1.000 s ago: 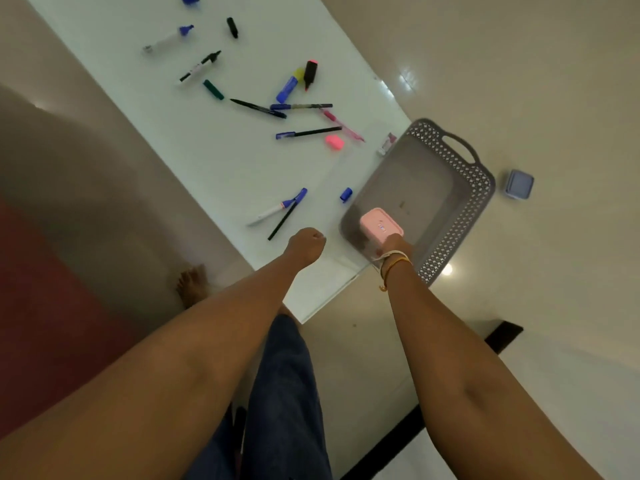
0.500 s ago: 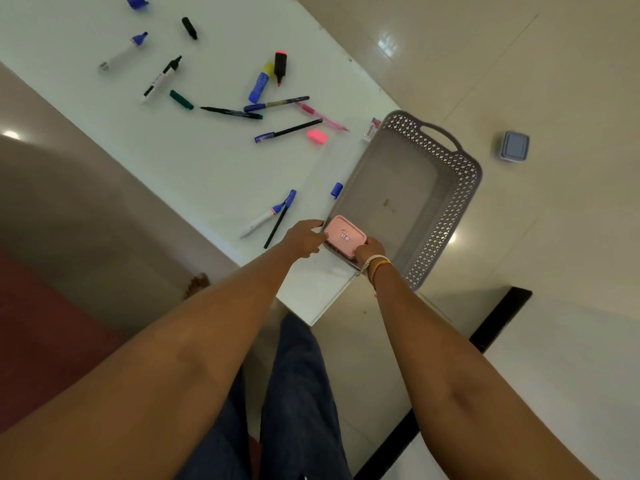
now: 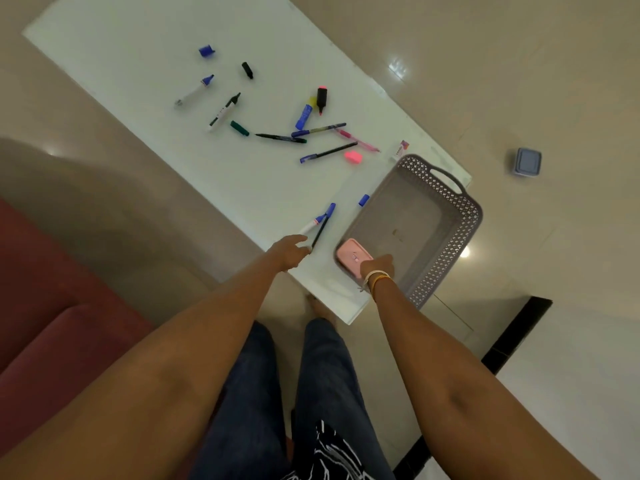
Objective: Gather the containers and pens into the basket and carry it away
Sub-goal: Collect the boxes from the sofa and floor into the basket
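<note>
A grey perforated basket point(image 3: 450, 216) stands on the right end of the white table point(image 3: 145, 57). A pink container point(image 3: 350, 255) lies in its near-left corner, and my right hand point(image 3: 379, 265) grips the container's near end. My left hand point(image 3: 289, 251) is on the table left of the basket. Its fingertips pinch the near ends of a white marker point(image 3: 311, 224) and a black pen point(image 3: 321, 227) that lie side by side. Several more pens and markers point(image 3: 304, 133) are scattered across the middle of the table. A blue-grey lidded container point(image 3: 527, 162) sits on the floor beyond the basket.
Loose caps point(image 3: 206, 50), a pink eraser-like piece point(image 3: 353, 156) and a small white box point(image 3: 401, 150) lie on the table. A red sofa point(image 3: 52, 323) is at the left. My legs stand at the table's near corner. A black strip point(image 3: 516, 341) crosses the floor at right.
My left hand let go of the pink container and moved left onto the two pens. My right hand lowered the container into the basket's near corner.
</note>
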Demonstrator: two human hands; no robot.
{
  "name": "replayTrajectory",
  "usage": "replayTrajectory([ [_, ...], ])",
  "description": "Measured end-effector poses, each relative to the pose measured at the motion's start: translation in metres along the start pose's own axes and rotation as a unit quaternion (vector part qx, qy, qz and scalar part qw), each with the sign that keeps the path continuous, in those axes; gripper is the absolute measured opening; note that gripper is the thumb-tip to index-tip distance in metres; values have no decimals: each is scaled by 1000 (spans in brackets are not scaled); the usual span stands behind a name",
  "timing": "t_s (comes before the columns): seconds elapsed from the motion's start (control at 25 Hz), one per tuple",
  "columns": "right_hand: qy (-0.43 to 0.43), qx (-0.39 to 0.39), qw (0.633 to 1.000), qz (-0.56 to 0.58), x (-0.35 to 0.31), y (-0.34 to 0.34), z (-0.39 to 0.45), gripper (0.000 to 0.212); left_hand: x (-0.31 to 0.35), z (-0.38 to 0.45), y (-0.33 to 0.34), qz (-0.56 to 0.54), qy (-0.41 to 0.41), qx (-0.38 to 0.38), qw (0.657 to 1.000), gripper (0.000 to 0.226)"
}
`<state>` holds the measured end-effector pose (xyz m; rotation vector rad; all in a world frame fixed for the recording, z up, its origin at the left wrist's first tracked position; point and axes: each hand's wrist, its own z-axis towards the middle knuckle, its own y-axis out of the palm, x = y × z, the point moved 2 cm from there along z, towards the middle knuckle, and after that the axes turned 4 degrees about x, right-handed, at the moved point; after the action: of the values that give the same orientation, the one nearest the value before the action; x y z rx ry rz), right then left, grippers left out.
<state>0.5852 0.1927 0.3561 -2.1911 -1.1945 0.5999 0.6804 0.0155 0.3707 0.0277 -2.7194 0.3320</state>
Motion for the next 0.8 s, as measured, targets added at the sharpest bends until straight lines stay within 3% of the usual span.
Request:
replayTrajectory([
  [0.12,-90,62,991,-74,-25,-3,-47,58,-4,-32,-37,-17,37,54,998,44],
  [0.2,-159,61,976,-133,-50,14,-85,49,-18,-53,-69,14,60,75,995,45],
  [0.4,-309,-23,921,-238,-122,102,-182,48,-88,-89,-164,48,79,144,985,34],
  [0.64,-406,-93,857,-303,-195,220,-306,50,-218,-124,-280,-64,16,239,969,35],
  [0.8,-480,-135,795,-345,-235,289,-378,48,-283,-149,-337,-157,-27,293,943,43],
])
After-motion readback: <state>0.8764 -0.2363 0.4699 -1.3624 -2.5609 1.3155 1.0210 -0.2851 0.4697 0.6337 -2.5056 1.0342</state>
